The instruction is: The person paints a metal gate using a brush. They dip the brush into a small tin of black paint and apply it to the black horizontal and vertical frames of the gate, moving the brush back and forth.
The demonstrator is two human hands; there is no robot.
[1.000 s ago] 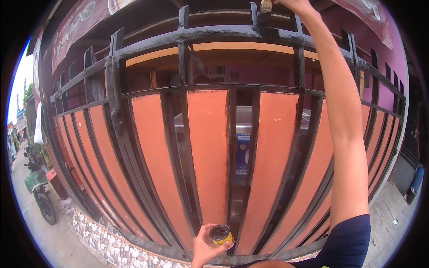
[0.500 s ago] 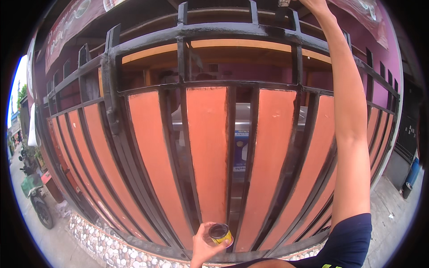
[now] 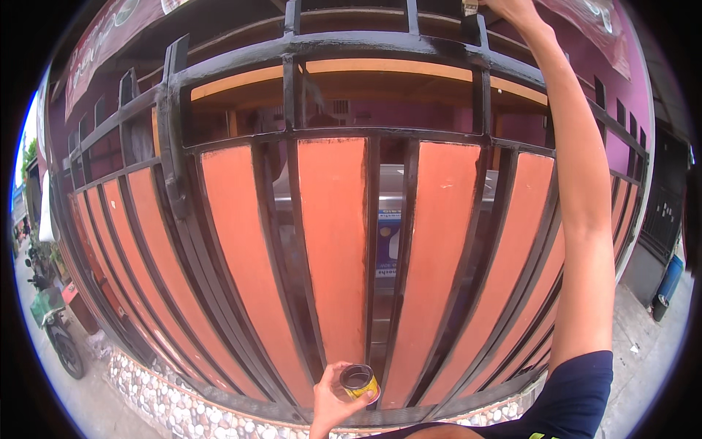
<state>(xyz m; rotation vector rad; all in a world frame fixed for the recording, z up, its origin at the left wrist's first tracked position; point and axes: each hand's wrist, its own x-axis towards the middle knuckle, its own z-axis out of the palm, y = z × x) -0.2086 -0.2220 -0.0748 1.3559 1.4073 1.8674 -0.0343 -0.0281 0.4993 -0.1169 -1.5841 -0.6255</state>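
Low in the middle, my left hand (image 3: 330,401) is wrapped round a small open can (image 3: 361,383) with a yellow label and dark paint inside. My right arm reaches up along the right side, and my right hand (image 3: 510,10) is at the top edge, partly cut off. It holds a paintbrush (image 3: 469,8), of which only the ferrule end and dark bristles show, against the top of a short black post (image 3: 478,35). The post rises from the black rail (image 3: 380,45) of a metal gate. Wet-looking black paint shines on that rail.
Salmon-orange slats (image 3: 333,241) fill the gate between black bars. Behind it is a blue-and-white package (image 3: 388,245). A pebbled strip (image 3: 183,399) runs along the base. A motorbike (image 3: 58,329) stands at left, a blue drum (image 3: 671,282) at right.
The view has shifted slightly, so the gate sits a little further left and higher. My right hand stays up by the post with the brush; my left still holds the can.
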